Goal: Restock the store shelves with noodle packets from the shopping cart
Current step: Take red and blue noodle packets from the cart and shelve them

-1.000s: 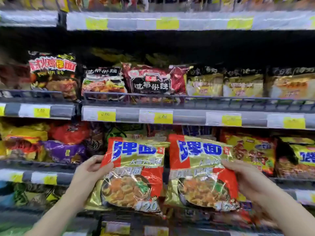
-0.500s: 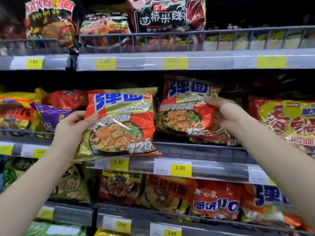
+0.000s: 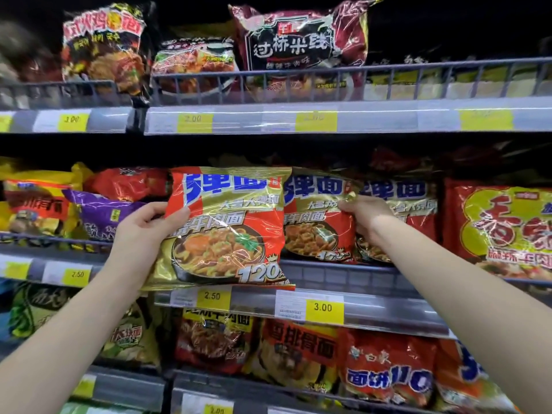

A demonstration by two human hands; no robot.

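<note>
While grey metal store shelves (image 3: pixel 358 312) with yellow price tags fill the view, crowded with bright noodle packs, the left hand (image 3: pixel 143 231) holds a glossy red-and-gold noodle packet (image 3: pixel 227 228) by its left edge, thumb on the front, in front of the middle shelf's rail. Just to its right, partly behind it, a second matching red-and-gold packet (image 3: pixel 316 222) stands on that shelf, its right edge pinched in the grip of the right hand (image 3: pixel 366 218)
</note>
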